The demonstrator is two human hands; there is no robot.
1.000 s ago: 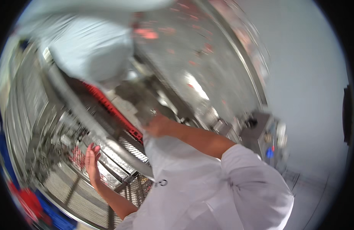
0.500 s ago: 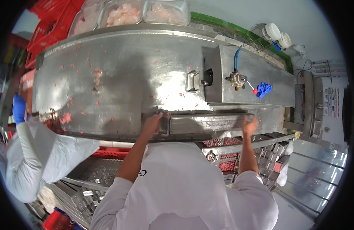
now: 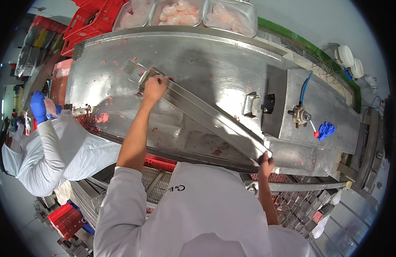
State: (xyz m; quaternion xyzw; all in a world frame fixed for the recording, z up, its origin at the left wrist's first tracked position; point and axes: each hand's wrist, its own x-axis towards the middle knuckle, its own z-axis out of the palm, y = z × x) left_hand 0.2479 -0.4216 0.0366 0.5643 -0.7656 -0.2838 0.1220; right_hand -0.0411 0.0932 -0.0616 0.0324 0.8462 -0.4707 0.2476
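A long, narrow metal trough [image 3: 211, 115] lies slantwise over the steel table [image 3: 198, 55], its far end to the left and its near end to the right. My left hand [image 3: 155, 88] is closed on the far end. My right hand [image 3: 265, 164] grips the near end by the table's front edge. Just beyond my left hand, a small metal piece with a wire-like handle [image 3: 133, 70] rests on the table. Scraps of red meat are scattered over the surface. A metal handle-shaped piece [image 3: 250, 104] lies right of the trough.
A steel machine housing [image 3: 279, 98] with a valve, blue hose and crumpled blue glove [image 3: 325, 130] stands at right. Trays of pale meat [image 3: 177, 15] line the back beside red crates [image 3: 93, 21]. At left a co-worker's blue-gloved hand [image 3: 38, 106] holds pale meat. Metal moulds [image 3: 298, 205] sit below the table.
The trough has swung from lying along the front edge to a diagonal, its left end moving far up the table with my left hand. My right hand has closed on its right end.
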